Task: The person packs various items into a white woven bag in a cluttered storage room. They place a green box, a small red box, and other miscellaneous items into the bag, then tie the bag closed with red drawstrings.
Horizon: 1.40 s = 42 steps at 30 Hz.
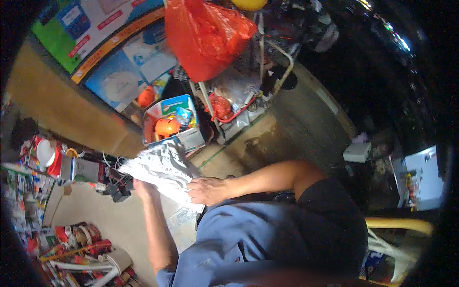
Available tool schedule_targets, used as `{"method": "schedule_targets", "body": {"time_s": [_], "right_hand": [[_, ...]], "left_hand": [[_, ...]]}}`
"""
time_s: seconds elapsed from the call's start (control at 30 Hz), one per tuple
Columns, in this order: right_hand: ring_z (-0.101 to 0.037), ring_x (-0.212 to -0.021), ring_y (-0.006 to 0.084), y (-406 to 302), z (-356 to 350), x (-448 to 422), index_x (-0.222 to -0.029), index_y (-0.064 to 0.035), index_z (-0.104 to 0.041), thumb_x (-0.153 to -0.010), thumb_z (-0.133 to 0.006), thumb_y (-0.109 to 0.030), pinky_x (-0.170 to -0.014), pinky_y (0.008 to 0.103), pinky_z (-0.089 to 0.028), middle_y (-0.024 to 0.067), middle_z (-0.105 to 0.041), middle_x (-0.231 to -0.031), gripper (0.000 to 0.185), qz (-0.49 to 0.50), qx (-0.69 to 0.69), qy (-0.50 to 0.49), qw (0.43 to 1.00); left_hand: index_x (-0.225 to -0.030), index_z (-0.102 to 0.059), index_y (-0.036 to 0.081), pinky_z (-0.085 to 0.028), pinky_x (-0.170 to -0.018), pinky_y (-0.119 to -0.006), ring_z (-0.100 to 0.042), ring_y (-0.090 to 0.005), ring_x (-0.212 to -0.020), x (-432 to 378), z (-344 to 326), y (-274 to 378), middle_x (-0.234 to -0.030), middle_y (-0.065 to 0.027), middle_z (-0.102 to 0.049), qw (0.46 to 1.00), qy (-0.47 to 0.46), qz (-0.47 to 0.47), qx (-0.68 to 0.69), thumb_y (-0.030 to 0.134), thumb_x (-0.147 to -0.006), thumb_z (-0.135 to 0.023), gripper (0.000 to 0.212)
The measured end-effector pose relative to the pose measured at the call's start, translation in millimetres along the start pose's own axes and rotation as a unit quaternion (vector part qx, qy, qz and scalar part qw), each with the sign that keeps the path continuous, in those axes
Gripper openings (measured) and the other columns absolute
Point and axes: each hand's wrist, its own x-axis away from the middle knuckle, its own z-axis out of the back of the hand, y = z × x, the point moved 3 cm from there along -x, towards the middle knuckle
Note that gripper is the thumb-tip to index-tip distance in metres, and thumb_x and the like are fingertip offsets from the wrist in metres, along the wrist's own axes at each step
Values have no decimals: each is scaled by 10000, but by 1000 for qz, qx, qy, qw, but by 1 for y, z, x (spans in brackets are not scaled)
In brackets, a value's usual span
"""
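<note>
A crumpled white sheet or bag (168,168) bearing dark marks like handwriting is spread between my two hands; paper, plastic or cloth, I cannot tell. My left hand (144,189) grips its lower left edge, with the fingers mostly hidden behind it. At the right edge, my right hand (208,190) has its fingers curled over the material. The upper part of the sheet overlaps the near side of an open cardboard box (192,139). Inside that box lie an orange rounded object (167,127) and several small coloured packets.
A red plastic bag (208,39) hangs beyond the box, above a metal-framed stand (287,68). On the left are a black adapter-like block (120,192) with cables and crowded shelves of goods (28,201). A white-legged stool (107,267) stands lower left, a yellow-edged chair (398,226) lower right.
</note>
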Motion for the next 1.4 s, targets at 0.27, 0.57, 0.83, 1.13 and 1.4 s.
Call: {"method": "schedule_targets", "body": {"time_s": [0.27, 0.57, 0.83, 1.13, 1.4], "right_hand": [[-559, -1092, 261, 65, 49, -26, -1122, -45, -613, -787, -739, -276, -915, 397, -454, 94, -630, -1124, 426, -141, -330, -223, 906], [-548, -1130, 157, 197, 138, -67, -1516, -66, -232, -861, -730, -359, -940, 289, -446, 97, -572, -1271, 874, -319, -466, 58, 823], [-628, -996, 175, 238, 180, -34, -1136, -30, -664, -776, -703, -37, -858, 318, -509, 85, -682, -1089, 363, -306, -280, 324, 851], [-629, -1038, 168, 173, 226, -80, -1017, -3, -689, -757, -469, 90, -933, 300, -464, 70, -707, -1022, 353, -161, -253, 143, 943], [-635, -868, 169, 175, 192, -110, -854, 28, -702, -632, -442, 104, -822, 280, -481, 89, -694, -878, 350, -81, -365, 4, 927]], "left_hand": [[-1082, -629, -18, -492, -771, -289, -610, -150, -871, 41, 4, 101, -998, -77, -671, 830, 37, -376, -410, 57, -888, -534, 228], [-932, -622, 11, -412, -595, -396, -535, -322, -681, 94, -113, 90, -757, -139, -544, 601, -123, -515, -598, -31, -547, -520, 400], [-945, -621, -22, -472, -670, -324, -559, -182, -706, 86, -37, 106, -815, -90, -609, 736, 124, -483, -458, -11, -787, -449, 234], [-1273, -512, 20, -427, -887, -300, -551, -146, -1031, 42, 59, 65, -1159, -61, -604, 953, 19, -42, -299, 199, -818, -686, 519], [-1520, -231, 108, -427, -1001, -431, -529, -255, -1200, 55, 42, 102, -1369, -134, -498, 991, 56, -117, -31, 789, -736, -574, 1094]]}}
